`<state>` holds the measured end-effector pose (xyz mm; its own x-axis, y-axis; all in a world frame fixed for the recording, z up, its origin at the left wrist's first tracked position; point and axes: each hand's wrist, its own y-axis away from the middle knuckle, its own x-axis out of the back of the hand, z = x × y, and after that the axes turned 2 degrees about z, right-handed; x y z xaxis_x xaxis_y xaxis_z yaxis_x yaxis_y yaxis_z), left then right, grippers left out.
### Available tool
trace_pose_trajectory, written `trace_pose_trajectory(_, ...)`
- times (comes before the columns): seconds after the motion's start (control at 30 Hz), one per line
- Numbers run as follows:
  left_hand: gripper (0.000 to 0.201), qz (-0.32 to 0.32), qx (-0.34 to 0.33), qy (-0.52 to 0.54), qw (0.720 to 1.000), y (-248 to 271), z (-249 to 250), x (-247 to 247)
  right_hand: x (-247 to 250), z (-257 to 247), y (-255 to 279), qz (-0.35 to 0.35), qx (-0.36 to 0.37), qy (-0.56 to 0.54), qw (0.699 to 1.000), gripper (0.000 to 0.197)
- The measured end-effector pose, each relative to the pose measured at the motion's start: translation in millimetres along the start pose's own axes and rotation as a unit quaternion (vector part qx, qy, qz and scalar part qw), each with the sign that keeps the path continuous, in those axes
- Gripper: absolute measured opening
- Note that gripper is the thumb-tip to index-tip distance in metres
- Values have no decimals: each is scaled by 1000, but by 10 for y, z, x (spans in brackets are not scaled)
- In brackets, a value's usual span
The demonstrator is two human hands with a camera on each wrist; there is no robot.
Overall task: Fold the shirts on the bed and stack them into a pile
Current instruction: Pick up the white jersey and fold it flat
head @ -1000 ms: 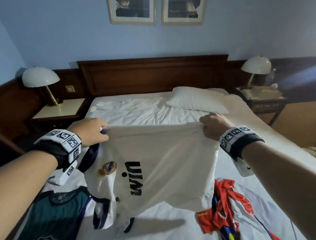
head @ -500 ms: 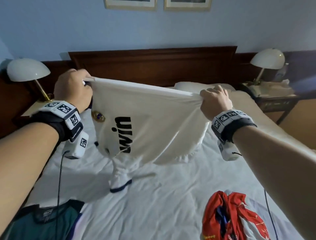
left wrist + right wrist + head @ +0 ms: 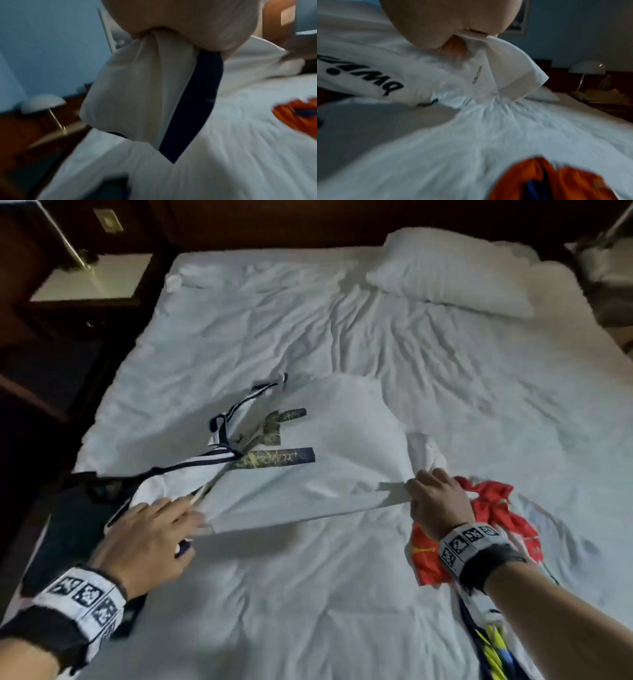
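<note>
A white football shirt (image 3: pixel 325 474) with navy trim lies spread on the bed (image 3: pixel 342 611), its dark printed number facing up. My left hand (image 3: pixel 154 539) grips its near left corner; the left wrist view shows bunched white cloth (image 3: pixel 133 88) with a navy band held in the hand. My right hand (image 3: pixel 438 501) pinches the near right corner, and the right wrist view shows the fingers closed on the shirt's hem (image 3: pixel 453 75) with black lettering underneath. A crumpled red shirt (image 3: pixel 500 508) lies just right of my right hand. A dark green shirt (image 3: pixel 68 529) lies at the bed's left edge.
A white pillow (image 3: pixel 455 272) sits at the head of the bed on the right. A nightstand (image 3: pixel 92 278) stands beyond the bed's left side, with dark floor along that edge. Rumpled white sheet lies between me and the shirt.
Both hands swung the white shirt down from the air onto the bed, so it now lies flat with its back up. My view has tilted down.
</note>
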<state>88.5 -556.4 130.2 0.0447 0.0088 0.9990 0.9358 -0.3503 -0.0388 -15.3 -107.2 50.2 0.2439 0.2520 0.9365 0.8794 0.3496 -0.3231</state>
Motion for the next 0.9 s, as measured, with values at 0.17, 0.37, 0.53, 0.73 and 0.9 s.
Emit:
trace_pose_trajectory(0.17,93,-282,15,22,959,1076,521,-1384,-821,-122,1399,-165,20,14,986,23)
trace_pose_trajectory(0.37,77,-295,75,43,952,1353,1293,-2069,-975,-153,2442,-281,-78,73,954,67)
trace_pose_trajectory(0.53,56,-219,91,50,970,773,1747,-2287,-992,102,2587,-256,-191,56,946,41)
trace_pose_trajectory(0.73,29,-302,83,89,946,365,1829,-2420,-944,317,2507,-196,-158,-14,968,14)
trace_pose_trajectory(0.9,22,-347,84,113,927,492,1825,-2453,-801,433,2756,-381,-127,-8,916,19)
